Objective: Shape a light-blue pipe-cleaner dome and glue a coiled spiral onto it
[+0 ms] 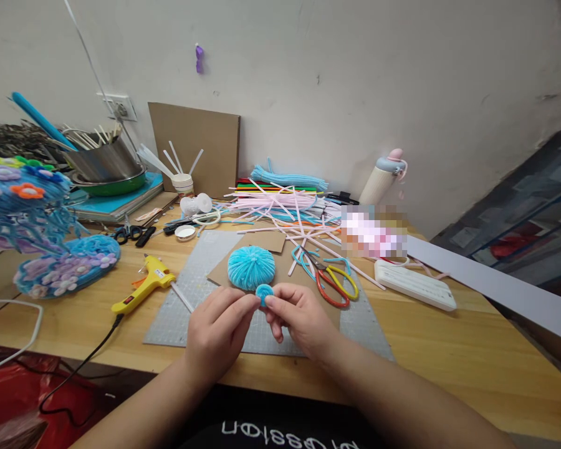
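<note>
Between my two hands is a small, round, light-blue pipe cleaner coil [264, 292]. My right hand [303, 315] pinches its right edge between thumb and finger. At its left edge are the closed fingertips of my left hand [220, 325], gripping the same coil. Just behind lies a larger light-blue oval pipe cleaner piece [251, 267] with strands running out from its middle. It rests on brown cardboard [285, 274] over a grey cutting mat [168, 324]. My curled fingers hide part of the coil.
A yellow glue gun [144, 287] lies to the left, scissors with red and yellow handles [339, 287] to the right. Loose pipe cleaners [280, 202] are piled behind. A flower-covered blue piece [70, 265] stands far left, a white power strip [416, 285] and bottle [381, 178] right.
</note>
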A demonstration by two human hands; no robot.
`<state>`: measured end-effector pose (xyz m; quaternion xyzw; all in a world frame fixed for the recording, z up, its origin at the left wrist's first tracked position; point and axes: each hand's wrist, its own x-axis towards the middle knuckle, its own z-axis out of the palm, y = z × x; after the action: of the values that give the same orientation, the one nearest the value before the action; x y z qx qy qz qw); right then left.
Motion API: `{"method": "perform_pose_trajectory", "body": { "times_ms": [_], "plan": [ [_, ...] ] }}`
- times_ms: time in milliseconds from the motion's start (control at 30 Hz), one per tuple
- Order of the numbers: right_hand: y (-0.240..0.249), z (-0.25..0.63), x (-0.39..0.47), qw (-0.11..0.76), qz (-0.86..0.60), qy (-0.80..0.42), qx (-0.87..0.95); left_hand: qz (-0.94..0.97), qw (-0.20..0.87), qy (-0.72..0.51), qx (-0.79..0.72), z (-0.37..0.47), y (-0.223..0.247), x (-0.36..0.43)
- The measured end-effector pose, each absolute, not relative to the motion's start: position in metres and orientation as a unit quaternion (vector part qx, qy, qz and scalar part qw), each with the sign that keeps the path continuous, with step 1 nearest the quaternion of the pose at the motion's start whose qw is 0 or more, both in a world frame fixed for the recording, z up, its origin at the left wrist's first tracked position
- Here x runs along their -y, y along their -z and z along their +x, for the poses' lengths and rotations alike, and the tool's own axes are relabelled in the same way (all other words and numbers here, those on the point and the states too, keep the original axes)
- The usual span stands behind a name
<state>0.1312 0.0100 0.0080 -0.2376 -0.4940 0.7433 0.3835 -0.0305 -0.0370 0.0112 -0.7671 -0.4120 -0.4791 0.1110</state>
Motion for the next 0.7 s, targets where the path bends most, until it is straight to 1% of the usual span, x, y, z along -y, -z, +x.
{"method": "perform_pose_trajectory", "body": {
  "times_ms": [533, 700],
  "plan": [
    [-0.0067, 0.1319, -0.0097, 0.379, -0.241, -0.74, 0.501, -0.762, 0.109, 0.484, 0.416, -0.0301, -0.0119, 0.0384],
    [-0.0106, 0.1314, -0.009, 0.357, -0.246, -0.781, 0.448, -0.773, 0.112, 0.474, 0.407, -0.033, -0.0125, 0.0374]
  ]
}}
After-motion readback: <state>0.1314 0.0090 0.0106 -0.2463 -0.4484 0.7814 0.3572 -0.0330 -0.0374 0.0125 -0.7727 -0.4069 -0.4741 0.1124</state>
